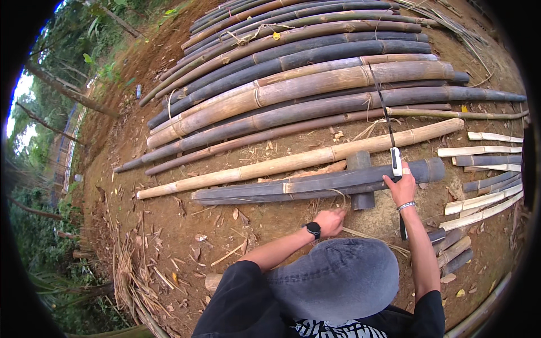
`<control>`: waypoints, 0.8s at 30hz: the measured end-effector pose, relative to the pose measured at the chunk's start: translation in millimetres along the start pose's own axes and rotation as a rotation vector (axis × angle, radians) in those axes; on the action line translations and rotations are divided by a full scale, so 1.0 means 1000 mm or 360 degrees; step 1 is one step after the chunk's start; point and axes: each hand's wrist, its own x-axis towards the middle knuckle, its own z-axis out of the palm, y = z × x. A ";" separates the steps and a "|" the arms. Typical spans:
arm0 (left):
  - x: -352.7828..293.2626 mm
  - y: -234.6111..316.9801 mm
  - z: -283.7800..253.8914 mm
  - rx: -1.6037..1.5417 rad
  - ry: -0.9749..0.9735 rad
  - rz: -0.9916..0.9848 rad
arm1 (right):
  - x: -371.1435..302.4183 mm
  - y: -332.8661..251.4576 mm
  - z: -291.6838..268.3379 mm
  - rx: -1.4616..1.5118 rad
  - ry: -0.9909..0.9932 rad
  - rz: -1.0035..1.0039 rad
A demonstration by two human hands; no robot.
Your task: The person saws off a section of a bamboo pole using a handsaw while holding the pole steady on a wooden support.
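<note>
Head view, clock face centred on the picture. Right hand (403,191), 3 o'clock: yours, wrapped around the handle of a long-bladed tool (397,161), its tip between 1 and 2. Left hand (331,222), between 4 and 5: fingers curled narrow; whether you hold anything there cannot be told. Dark bamboo pole (320,184), mid-view, running 8 to 3: laid across a short log (362,201), lengthwise seam showing. Done, by appearance: split strips (484,199) at 3, short cut lengths (455,250) at 4. Left, as judged: this dark pole, at long length, and the pole stack (315,84) at 12. Edges: your reach meets the pale pole (298,160) just beyond, strips at 3; widest room, 7 to 8, over leaf-strewn soil (273,218).
</note>
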 end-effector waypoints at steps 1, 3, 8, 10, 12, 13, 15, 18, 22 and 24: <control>-0.006 -0.007 0.000 0.0123 -0.0066 -0.0063 | 0.000 0.001 0.002 -0.0011 -0.0014 0.0005; -0.019 -0.015 -0.005 0.0291 0.0006 -0.0188 | -0.001 0.006 0.001 -0.0023 0.0002 0.0006; -0.069 -0.036 -0.012 0.0547 -0.0021 -0.0165 | 0.000 0.008 0.000 -0.0028 0.0009 0.0013; -0.091 -0.045 -0.009 0.0403 -0.0024 -0.0137 | -0.002 0.008 0.002 -0.0036 0.0020 -0.0036; -0.103 -0.048 -0.004 0.0276 -0.0160 -0.0175 | -0.003 0.014 0.003 -0.0036 0.0040 -0.0093; -0.105 -0.047 -0.004 0.0158 -0.0123 -0.0194 | -0.004 0.019 0.005 -0.0027 0.0036 -0.0082; -0.106 -0.044 0.000 -0.0075 -0.0034 -0.0250 | -0.002 0.021 0.006 0.0001 0.0012 -0.0078; -0.092 -0.036 -0.004 -0.0309 -0.0078 -0.0439 | -0.003 0.022 0.005 0.0025 0.0041 -0.0106; -0.108 -0.037 -0.010 -0.0626 0.0046 -0.0528 | -0.004 0.023 0.017 0.0057 0.0004 -0.0120; -0.128 -0.035 -0.026 -0.0621 0.0311 -0.0647 | -0.002 0.029 0.016 0.0023 -0.0021 -0.0091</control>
